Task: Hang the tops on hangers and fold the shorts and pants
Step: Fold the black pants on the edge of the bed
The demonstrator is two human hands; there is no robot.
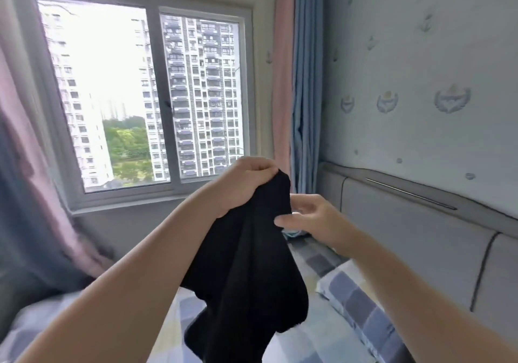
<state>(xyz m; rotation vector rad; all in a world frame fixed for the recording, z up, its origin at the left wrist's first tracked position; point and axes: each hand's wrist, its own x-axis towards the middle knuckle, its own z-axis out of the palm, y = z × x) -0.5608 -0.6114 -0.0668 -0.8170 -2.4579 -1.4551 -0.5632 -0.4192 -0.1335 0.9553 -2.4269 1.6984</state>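
Hanging at the centre of the frame, a black garment is drooping from the left hand, whose fingers are clenching its top edge in a fist. The right hand, just to its right, is pinching the cloth's side edge between thumb and curled fingers. A checked bed is showing beneath it, at the lower frame.

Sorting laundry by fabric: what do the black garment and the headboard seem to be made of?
The black garment looks like soft matte cloth, probably knit: it hangs in limp folds from the left hand. The headboard looks like grey padded upholstery, leather-like or fabric, unclear; seams divide smooth panels.
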